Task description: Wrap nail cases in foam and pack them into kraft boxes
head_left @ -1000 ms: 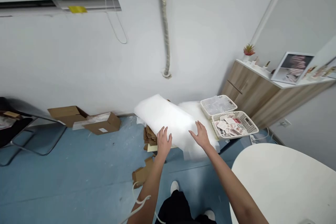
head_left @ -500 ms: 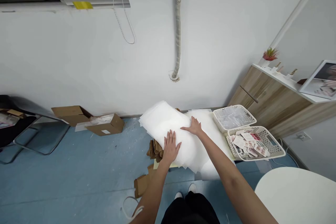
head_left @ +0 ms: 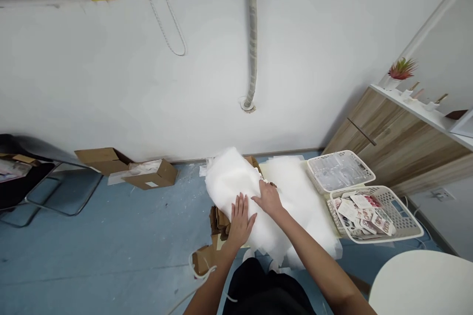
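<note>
A thick stack of white, soft foam-like sheets (head_left: 231, 172) lies in front of me, bulging upward in the middle. My left hand (head_left: 242, 221) rests flat on its near part, fingers stretched out. My right hand (head_left: 269, 201) is at the stack's right edge, thumb on top and fingers curled over the side, their tips hidden. Small brown and white items (head_left: 272, 184), too small to name, show just beyond those fingers. A second pile of the white sheets (head_left: 286, 172) lies to the right. Folded brown cardboard (head_left: 219, 221) sticks out under the left side.
Right of the sheets stand a basket with clear plastic pieces (head_left: 338, 170) and a basket of printed cards (head_left: 369, 214). Beyond are a wooden cabinet (head_left: 399, 142) and a round white table (head_left: 424, 280). Cardboard boxes (head_left: 151, 177) and a black chair (head_left: 22, 177) stand left.
My right hand has gone from lying spread on the sheets to curling over their right edge. That edge has shifted left, baring small items behind it. My left hand stays flat.
</note>
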`<state>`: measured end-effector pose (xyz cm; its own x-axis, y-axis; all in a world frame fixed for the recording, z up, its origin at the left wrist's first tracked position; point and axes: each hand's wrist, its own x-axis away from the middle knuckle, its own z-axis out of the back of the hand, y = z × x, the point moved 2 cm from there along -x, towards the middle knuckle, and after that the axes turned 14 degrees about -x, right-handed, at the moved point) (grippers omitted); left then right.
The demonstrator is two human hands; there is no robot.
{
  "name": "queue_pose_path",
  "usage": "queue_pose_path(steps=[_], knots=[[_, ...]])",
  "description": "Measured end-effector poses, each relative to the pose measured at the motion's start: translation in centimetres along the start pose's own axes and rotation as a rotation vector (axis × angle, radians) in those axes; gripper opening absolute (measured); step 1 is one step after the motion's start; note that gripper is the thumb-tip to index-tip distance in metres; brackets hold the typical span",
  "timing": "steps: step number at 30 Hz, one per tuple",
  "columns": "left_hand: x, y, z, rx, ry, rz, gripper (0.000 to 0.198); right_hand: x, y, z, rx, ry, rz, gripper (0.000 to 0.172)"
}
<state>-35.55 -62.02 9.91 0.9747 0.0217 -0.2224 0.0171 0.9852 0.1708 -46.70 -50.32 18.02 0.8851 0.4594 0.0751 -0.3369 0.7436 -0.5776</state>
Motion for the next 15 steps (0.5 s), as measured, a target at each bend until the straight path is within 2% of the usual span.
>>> queue_pose_path(steps=[3,6,8,11,15], knots=[[0.3,-0.7,0.2,0.051,-0.014,0.0,0.067,0.8,-1.8,-1.0,0.049,-0.037,0.026,0.035],[0.1,-1.0,1.4,0.078,-0.026,-0.005,0.067,0.9,-2.3,-0.5,0.003,-0.054,-0.013,0.046],[-0.6,-0.8,2.9,0.081,-0.018,-0.021,0.067,0.8,-2.0,1.2,-0.117,-0.026,-0.028,0.055],[-2.1,0.4,5.5,0.064,0.023,-0.073,0.067,1.0,-0.7,5.2,-0.421,0.066,0.0,0.06],[-3.9,3.1,7.7,0.034,0.067,-0.204,0.067,2.7,3.6,10.8,-0.767,0.319,0.05,0.063]])
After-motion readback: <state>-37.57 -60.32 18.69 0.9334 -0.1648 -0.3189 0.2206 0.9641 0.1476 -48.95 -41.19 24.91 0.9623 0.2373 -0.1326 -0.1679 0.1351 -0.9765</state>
